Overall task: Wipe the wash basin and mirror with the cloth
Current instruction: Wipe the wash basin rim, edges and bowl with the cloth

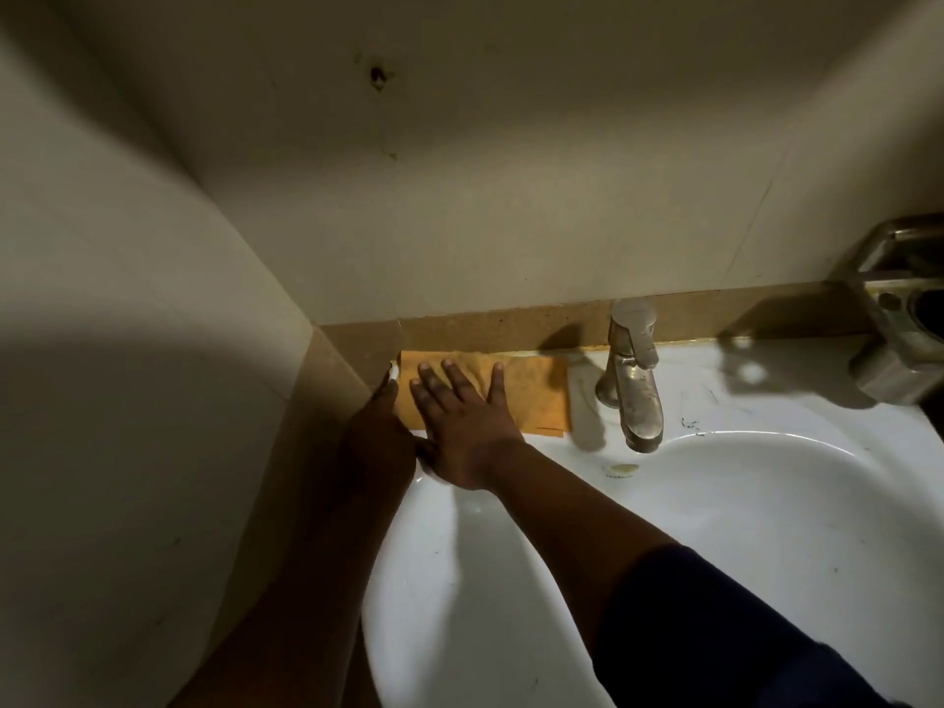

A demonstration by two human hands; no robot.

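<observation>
An orange cloth (539, 396) lies folded flat on the back left rim of the white wash basin (740, 513), against the brown backsplash. My right hand (459, 416) lies palm down on the cloth with its fingers spread, pressing it onto the rim rather than gripping it. My left hand (380, 431) is in shadow at the cloth's left edge, fingers pointing into the wall corner. Whether it pinches the cloth is unclear. No mirror is in view.
A dull metal tap (636, 380) stands on the rim just right of the cloth, its spout over the bowl. A metal holder (904, 319) is fixed at the far right. Beige walls close in at the left and behind.
</observation>
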